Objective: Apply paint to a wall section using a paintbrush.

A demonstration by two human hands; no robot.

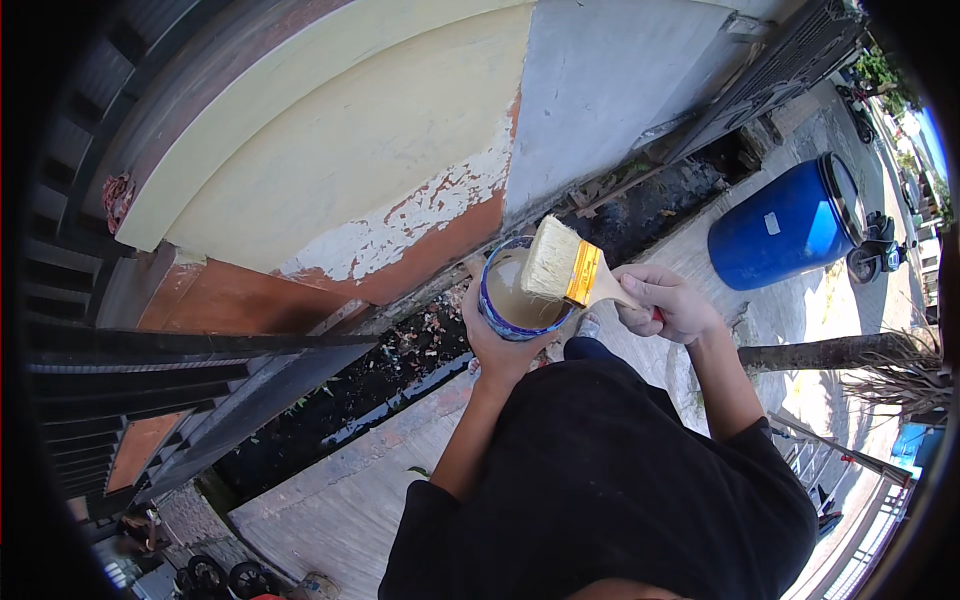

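In my right hand (665,303) is a wide paintbrush (557,262) with pale bristles, a yellow band and a light handle; the fingers are closed round the handle. Its bristles hang over the rim of a round paint can (500,322) with a blue-stained edge. Cream-beige paint (508,285) shows inside the can. My left hand (492,335) is wrapped round the can's near left side and holds it up in front of my body. Part of the can's mouth is hidden behind the brush.
A cream wall (400,130) with peeling white and orange-brown patches stands ahead, beside a grey-white wall (600,110). An open drain ditch (330,410) with dark water and litter runs along its foot. A blue barrel (775,235) and a tree trunk (810,354) are at the right; a dark metal gate (200,390) is at the left.
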